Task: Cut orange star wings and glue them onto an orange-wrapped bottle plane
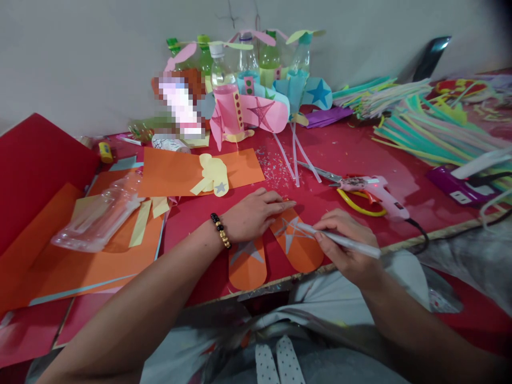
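Observation:
My right hand (350, 242) is closed around a whitish pen (344, 241), whose tip touches a silver star outline on an orange rounded paper piece (304, 256). The star is partly filled in. My left hand (256, 213), with a beaded bracelet, lies flat with fingers spread over the upper ends of the orange pieces. Beside the first, a second orange piece (248, 269) bears a silver star, partly hidden under the left hand.
Decorated bottles (230, 112) stand at the back. A pink glue gun (378, 194) and yellow-handled scissors (360, 205) lie right, near paper strips (424, 133) and a purple power strip (460, 186). Orange sheets (96, 266) and a clear bottle (100, 213) lie left.

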Demonstrator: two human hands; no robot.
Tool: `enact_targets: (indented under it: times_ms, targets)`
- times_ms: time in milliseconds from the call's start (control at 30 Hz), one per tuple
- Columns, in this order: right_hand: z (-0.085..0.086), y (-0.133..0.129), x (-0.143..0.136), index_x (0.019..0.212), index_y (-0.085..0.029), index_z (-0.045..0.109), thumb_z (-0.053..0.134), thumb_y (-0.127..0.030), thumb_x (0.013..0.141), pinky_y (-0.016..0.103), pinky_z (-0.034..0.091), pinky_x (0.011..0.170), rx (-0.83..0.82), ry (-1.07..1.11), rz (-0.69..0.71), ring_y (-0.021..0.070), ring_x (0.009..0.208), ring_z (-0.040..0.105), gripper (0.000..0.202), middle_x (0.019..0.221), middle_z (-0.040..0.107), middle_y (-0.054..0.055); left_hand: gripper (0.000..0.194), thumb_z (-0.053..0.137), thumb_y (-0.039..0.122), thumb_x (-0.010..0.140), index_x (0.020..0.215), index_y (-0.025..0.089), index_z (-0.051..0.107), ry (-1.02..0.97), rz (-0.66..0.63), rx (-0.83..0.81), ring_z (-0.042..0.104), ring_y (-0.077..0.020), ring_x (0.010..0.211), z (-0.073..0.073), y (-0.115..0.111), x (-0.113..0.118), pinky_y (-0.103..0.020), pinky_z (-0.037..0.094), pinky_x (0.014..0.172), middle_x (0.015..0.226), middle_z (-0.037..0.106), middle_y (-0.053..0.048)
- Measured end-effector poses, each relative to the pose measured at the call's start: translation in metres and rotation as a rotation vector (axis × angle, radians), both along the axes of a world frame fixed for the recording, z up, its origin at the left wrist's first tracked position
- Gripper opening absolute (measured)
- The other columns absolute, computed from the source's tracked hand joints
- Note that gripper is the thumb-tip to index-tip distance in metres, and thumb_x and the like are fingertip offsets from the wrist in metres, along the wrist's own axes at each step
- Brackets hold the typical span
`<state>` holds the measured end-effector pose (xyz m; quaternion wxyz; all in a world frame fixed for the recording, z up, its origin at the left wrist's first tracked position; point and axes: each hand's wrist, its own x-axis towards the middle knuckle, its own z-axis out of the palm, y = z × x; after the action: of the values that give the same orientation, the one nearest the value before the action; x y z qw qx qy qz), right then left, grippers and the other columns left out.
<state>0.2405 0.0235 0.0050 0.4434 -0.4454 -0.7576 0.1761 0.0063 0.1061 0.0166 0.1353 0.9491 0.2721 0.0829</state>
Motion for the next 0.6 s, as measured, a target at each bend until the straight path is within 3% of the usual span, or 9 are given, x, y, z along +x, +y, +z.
enact_targets:
  times_ms: [600]
  targets:
    - [0.000, 0.014, -0.010, 0.093, -0.020, 0.064, 0.059, -0.023, 0.088, 0.031, 0.048, 0.073, -0.075, -0.051, 0.048, 0.0175, 0.080, 0.061, 0.008, 0.085, 0.065, 0.005, 0.048, 0.042, 0.014, 0.094, 0.141, 0.021, 0.043, -0.026, -0.009, 0.016, 0.051, -0.0183, 0.114, -0.003, 0.001, 0.000, -0.037, 0.034, 0.104, 0.125, 0.056, -0.008]
